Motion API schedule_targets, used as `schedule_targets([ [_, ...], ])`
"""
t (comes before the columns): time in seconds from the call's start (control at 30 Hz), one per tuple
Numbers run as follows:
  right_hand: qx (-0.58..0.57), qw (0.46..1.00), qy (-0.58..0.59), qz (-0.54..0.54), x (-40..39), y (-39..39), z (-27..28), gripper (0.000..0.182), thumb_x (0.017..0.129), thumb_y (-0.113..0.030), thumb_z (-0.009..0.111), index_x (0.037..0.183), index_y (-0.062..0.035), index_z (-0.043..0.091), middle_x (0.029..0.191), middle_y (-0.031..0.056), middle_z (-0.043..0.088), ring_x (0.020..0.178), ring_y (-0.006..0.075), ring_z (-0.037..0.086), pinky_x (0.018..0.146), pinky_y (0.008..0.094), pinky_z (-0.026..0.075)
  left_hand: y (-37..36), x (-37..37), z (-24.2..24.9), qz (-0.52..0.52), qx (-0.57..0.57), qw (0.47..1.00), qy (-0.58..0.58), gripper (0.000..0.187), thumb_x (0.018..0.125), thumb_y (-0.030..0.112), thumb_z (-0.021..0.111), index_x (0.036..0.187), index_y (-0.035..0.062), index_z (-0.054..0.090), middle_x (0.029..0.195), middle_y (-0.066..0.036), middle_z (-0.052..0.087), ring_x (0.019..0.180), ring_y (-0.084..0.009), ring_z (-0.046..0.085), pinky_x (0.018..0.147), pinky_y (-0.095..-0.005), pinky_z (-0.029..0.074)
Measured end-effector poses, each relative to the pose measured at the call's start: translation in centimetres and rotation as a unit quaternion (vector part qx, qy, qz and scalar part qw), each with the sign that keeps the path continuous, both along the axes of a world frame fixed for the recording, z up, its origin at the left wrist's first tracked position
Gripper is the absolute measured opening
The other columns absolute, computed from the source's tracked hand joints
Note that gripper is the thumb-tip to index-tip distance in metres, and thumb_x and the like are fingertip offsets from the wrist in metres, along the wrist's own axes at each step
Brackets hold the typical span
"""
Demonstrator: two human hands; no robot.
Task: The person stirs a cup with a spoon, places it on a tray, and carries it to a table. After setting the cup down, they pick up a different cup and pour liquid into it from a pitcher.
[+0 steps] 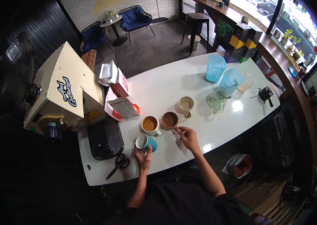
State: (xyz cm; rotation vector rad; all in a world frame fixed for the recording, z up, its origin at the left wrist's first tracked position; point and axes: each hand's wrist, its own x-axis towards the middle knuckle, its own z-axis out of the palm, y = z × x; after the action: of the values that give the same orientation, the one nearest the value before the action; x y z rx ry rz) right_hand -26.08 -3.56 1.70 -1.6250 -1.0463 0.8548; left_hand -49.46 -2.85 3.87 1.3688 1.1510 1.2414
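My left hand (142, 156) is wrapped round a blue cup (151, 143) with a white inside, near the front edge of the white table (166, 157). My right hand (187, 137) pinches the handle of a brown cup (169, 120) that holds a brown drink. Between the two and a little behind stands a white cup (150, 124) with an orange-brown liquid, its handle toward the brown cup. Behind and right of the brown cup is a pale cup (185, 104) with a small amount of something light inside.
Black scissors (118, 165) and a black scale (106, 139) lie left, beside a cream machine (62, 82). Paper bags (122, 108) stand behind. Blue pitchers (215, 69), a glass jug (215, 102), a glass (246, 82) and a small black pot (265, 94) are at the right.
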Motion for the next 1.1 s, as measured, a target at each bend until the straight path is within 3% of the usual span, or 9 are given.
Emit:
schedule_targets([
  [0.2, 0.017, 1.000, 0.010, 0.002, 1.1, -0.3, 0.3, 0.027, 0.089, -0.015, 0.067, 0.110, 0.0014, 0.066, 0.079, 0.0141, 0.069, 0.059, 0.0179, 0.067, 0.056, 0.0298, 0.051, 0.9, -0.7, -2.6, -0.023, -0.006, 0.984, -0.176, 0.050, 0.092, 0.018, 0.066, 0.130, -0.0026, 0.041, 0.125, -0.013, 0.053, 0.111, -0.0208, 0.054, 0.100, -0.0357, 0.041],
  [0.27, 0.022, 0.999, 0.018, -0.018, 1.8, -0.4, 0.2, 0.024, 0.093, -0.014, 0.064, 0.111, 0.0020, 0.063, 0.078, 0.0066, 0.065, 0.058, 0.0103, 0.061, 0.051, 0.0250, 0.047, 0.7, -0.5, -1.4, -0.027, -0.014, 0.985, -0.171, 0.050, 0.091, 0.019, 0.068, 0.128, -0.0012, 0.040, 0.124, -0.013, 0.052, 0.111, -0.0206, 0.053, 0.099, -0.0352, 0.041],
  [0.33, 0.026, 0.998, 0.022, -0.054, 2.6, -0.3, 0.2, 0.023, 0.094, -0.013, 0.063, 0.112, 0.0017, 0.061, 0.079, 0.0071, 0.064, 0.058, 0.0105, 0.061, 0.051, 0.0246, 0.047, 0.7, -0.6, -0.9, -0.033, -0.022, 0.985, -0.167, 0.051, 0.090, 0.019, 0.070, 0.125, 0.0002, 0.039, 0.123, -0.013, 0.051, 0.112, -0.0204, 0.052, 0.098, -0.0347, 0.042],
  [0.4, 0.031, 0.995, 0.027, -0.094, 3.4, 0.0, 0.3, 0.029, 0.095, -0.013, 0.063, 0.119, 0.0000, 0.055, 0.080, 0.0076, 0.062, 0.057, 0.0109, 0.060, 0.050, 0.0246, 0.048, 0.9, -1.0, -1.2, 0.015, 0.042, 0.999, 0.001, 0.054, 0.084, 0.020, 0.076, 0.119, 0.0017, 0.039, 0.117, -0.012, 0.049, 0.109, -0.0201, 0.052, 0.095, -0.0342, 0.043],
  [0.57, 0.025, 0.991, 0.093, -0.091, 4.8, 1.6, 0.7, 0.035, 0.097, -0.018, 0.061, 0.125, -0.0002, 0.053, 0.080, 0.0072, 0.060, 0.055, 0.0099, 0.057, 0.049, 0.0243, 0.046, 1.7, -0.8, -2.2, 0.071, 0.075, 0.994, 0.036, 0.062, 0.075, 0.021, 0.084, 0.116, 0.0010, 0.041, 0.111, -0.011, 0.048, 0.103, -0.0205, 0.052, 0.093, -0.0356, 0.043],
  [0.7, 0.040, 0.997, 0.045, -0.052, 5.5, 3.3, -1.0, 0.034, 0.098, -0.022, 0.059, 0.123, 0.0010, 0.056, 0.076, 0.0057, 0.059, 0.055, 0.0090, 0.056, 0.048, 0.0237, 0.044, 2.5, -1.1, -2.7, 0.086, 0.107, 0.985, 0.105, 0.059, 0.075, 0.014, 0.082, 0.114, 0.0025, 0.040, 0.110, -0.009, 0.047, 0.103, -0.0182, 0.050, 0.092, -0.0346, 0.042],
  [0.9, -0.001, 0.993, 0.115, -0.031, 5.9, 3.8, -1.2, 0.031, 0.099, -0.025, 0.056, 0.111, 0.0030, 0.063, 0.071, 0.0077, 0.064, 0.057, 0.0095, 0.056, 0.052, 0.0259, 0.043, 3.3, -0.6, -2.5, 0.108, 0.101, 0.981, 0.126, 0.065, 0.073, 0.018, 0.084, 0.117, 0.0015, 0.039, 0.111, -0.012, 0.048, 0.103, -0.0207, 0.051, 0.093, -0.0359, 0.042],
  [1.03, -0.014, 0.992, 0.118, -0.037, 5.7, 3.1, -0.8, 0.037, 0.100, -0.034, 0.054, 0.104, 0.0020, 0.062, 0.070, 0.0005, 0.054, 0.056, 0.0073, 0.052, 0.050, 0.0229, 0.042, 3.6, -0.6, -2.8, 0.113, 0.094, 0.981, 0.125, 0.075, 0.071, 0.029, 0.086, 0.122, -0.0014, 0.041, 0.113, -0.017, 0.049, 0.105, -0.0289, 0.052, 0.093, -0.0418, 0.043],
  [1.1, -0.004, 0.990, 0.136, -0.041, 5.5, 2.6, -0.8, 0.041, 0.101, -0.039, 0.052, 0.101, 0.0014, 0.062, 0.070, 0.0001, 0.054, 0.056, 0.0073, 0.051, 0.052, 0.0225, 0.042, 3.7, -0.7, -3.1, 0.101, 0.093, 0.981, 0.135, 0.073, 0.073, 0.024, 0.085, 0.125, -0.0008, 0.039, 0.115, -0.015, 0.049, 0.106, -0.0255, 0.052, 0.094, -0.0387, 0.043],
])
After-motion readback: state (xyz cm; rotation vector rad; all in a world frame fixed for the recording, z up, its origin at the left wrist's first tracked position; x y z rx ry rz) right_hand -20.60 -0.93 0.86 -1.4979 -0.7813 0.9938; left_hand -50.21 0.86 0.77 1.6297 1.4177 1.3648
